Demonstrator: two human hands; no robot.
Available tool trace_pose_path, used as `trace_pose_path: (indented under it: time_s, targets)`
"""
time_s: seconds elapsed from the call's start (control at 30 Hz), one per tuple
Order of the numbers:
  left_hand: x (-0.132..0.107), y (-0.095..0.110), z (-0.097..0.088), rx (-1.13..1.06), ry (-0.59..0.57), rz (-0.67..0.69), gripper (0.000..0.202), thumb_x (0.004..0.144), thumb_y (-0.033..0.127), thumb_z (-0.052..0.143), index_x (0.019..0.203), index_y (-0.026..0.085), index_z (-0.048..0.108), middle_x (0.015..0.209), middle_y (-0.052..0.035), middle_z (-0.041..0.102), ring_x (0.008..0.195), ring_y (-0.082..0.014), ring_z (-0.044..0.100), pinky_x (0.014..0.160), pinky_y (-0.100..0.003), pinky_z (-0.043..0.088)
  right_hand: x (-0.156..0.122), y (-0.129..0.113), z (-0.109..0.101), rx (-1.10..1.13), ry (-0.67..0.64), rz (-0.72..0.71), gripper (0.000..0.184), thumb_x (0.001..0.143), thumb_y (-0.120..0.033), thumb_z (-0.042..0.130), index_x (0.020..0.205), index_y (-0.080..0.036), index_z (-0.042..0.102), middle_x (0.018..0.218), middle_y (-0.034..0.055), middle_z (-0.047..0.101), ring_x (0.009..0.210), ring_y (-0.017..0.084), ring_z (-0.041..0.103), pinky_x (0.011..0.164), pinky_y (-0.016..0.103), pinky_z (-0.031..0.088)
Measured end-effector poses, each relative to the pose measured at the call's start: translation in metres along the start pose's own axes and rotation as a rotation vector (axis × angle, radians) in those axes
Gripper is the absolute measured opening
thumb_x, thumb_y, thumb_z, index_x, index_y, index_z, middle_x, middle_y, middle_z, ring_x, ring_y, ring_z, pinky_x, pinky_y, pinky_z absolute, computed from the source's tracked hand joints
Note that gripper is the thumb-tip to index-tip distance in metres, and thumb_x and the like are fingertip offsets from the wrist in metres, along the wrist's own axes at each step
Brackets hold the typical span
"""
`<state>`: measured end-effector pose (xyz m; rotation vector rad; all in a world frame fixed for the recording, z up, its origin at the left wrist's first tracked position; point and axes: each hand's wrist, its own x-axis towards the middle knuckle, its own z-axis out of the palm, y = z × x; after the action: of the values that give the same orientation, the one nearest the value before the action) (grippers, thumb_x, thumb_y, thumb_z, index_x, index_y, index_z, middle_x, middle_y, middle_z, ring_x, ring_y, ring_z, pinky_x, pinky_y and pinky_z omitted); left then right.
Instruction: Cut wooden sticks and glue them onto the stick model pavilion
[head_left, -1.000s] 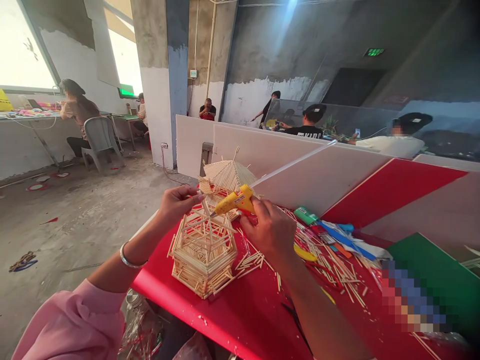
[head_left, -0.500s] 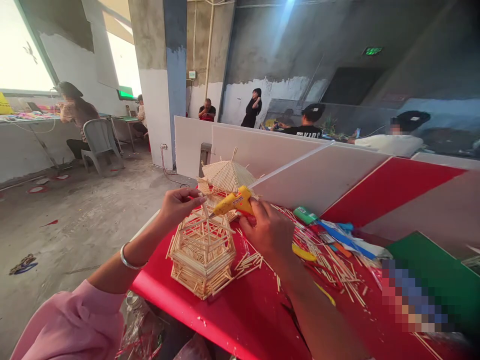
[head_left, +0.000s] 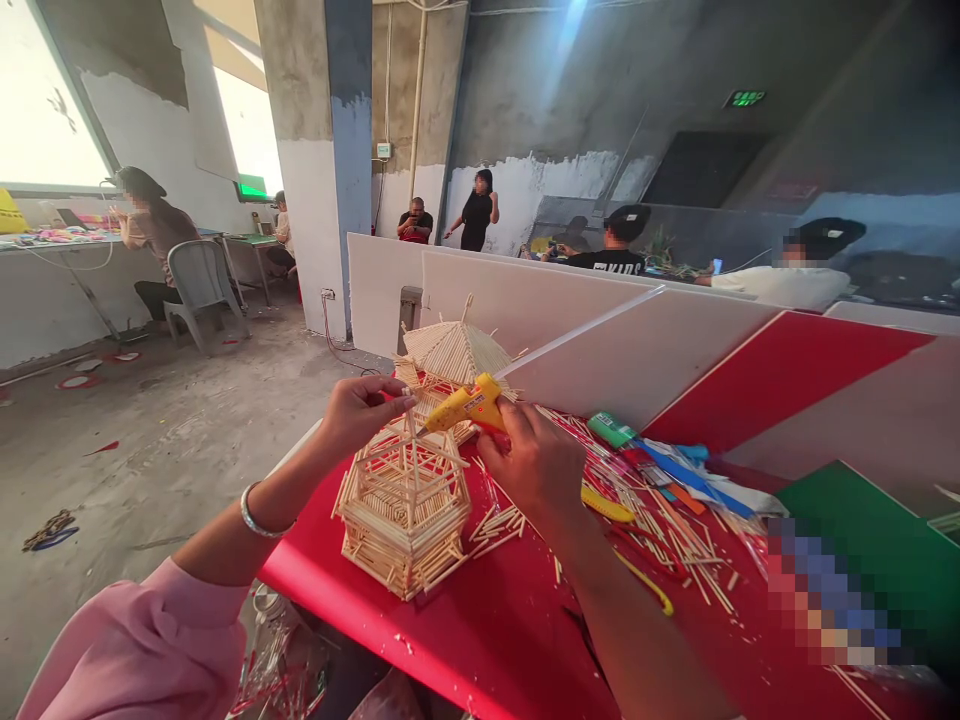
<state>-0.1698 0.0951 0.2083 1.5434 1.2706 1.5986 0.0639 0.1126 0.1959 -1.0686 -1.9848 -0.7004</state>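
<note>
Two hands were busy: left hand [head_left: 371, 405] pinched a stick [head_left: 411, 424], right hand [head_left: 531, 452] was wrapped round the glue gun [head_left: 469, 403], nozzle [head_left: 424, 431] near the stick's low end. From nozzle: frame [head_left: 407, 545] sat at 6 o'clock, roofed model [head_left: 454, 348] 1, loose sticks [head_left: 501, 527] 4.

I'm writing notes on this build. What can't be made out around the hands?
In the head view:
Handle of the glue gun: covered by the right hand.
Its label: too small to read.
Glue at the nozzle: too small to tell.
Roofed model's lower part: mostly behind glue gun and front model.
</note>
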Motion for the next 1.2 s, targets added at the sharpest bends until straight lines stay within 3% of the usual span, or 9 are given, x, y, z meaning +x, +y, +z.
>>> trace_pose_path:
  time_s: [0.23, 0.63, 1.0, 1.2]
  targets:
    - [-0.001, 0.007, 0.000, 0.077, -0.040, 0.014, 0.015, 0.068, 0.033, 0.076, 0.068, 0.019, 0.071, 0.046, 0.0058, 0.038, 0.044, -0.0062, 0.026, 0.042, -0.026, 0.017, -0.001, 0.000, 0.001, 0.014, -0.019, 0.016, 0.034, 0.081, -0.026, 0.053, 0.109, -0.013, 0.066, 0.086, 0.0097, 0.071, 0.068, 0.020, 0.061, 0.056, 0.030, 0.037]
    - [0.000, 0.006, 0.001, 0.012, -0.097, -0.035, 0.018, 0.068, 0.038, 0.077, 0.072, 0.021, 0.071, 0.048, 0.0057, 0.034, 0.045, -0.0071, 0.022, 0.044, -0.027, 0.015, -0.001, 0.001, 0.001, -0.001, 0.012, 0.008, 0.034, 0.082, -0.029, 0.052, 0.108, -0.013, 0.066, 0.086, 0.0083, 0.072, 0.068, 0.019, 0.062, 0.057, 0.029, 0.037]
    - [0.002, -0.002, 0.005, 0.042, -0.173, -0.012, 0.023, 0.071, 0.042, 0.075, 0.074, 0.019, 0.071, 0.049, 0.0047, 0.039, 0.045, -0.0066, 0.025, 0.043, -0.027, 0.016, -0.001, 0.002, -0.002, 0.018, 0.013, 0.018, 0.034, 0.083, -0.029, 0.052, 0.110, -0.013, 0.065, 0.086, 0.0090, 0.071, 0.068, 0.020, 0.061, 0.055, 0.030, 0.037]
    - [0.001, -0.006, 0.006, 0.032, -0.158, 0.008, 0.024, 0.069, 0.044, 0.078, 0.071, 0.021, 0.071, 0.049, 0.0032, 0.045, 0.045, -0.0073, 0.032, 0.042, -0.026, 0.020, -0.003, 0.002, -0.002, 0.035, 0.002, 0.022, 0.034, 0.084, -0.029, 0.051, 0.110, -0.013, 0.065, 0.085, 0.0092, 0.071, 0.068, 0.020, 0.061, 0.055, 0.030, 0.037]
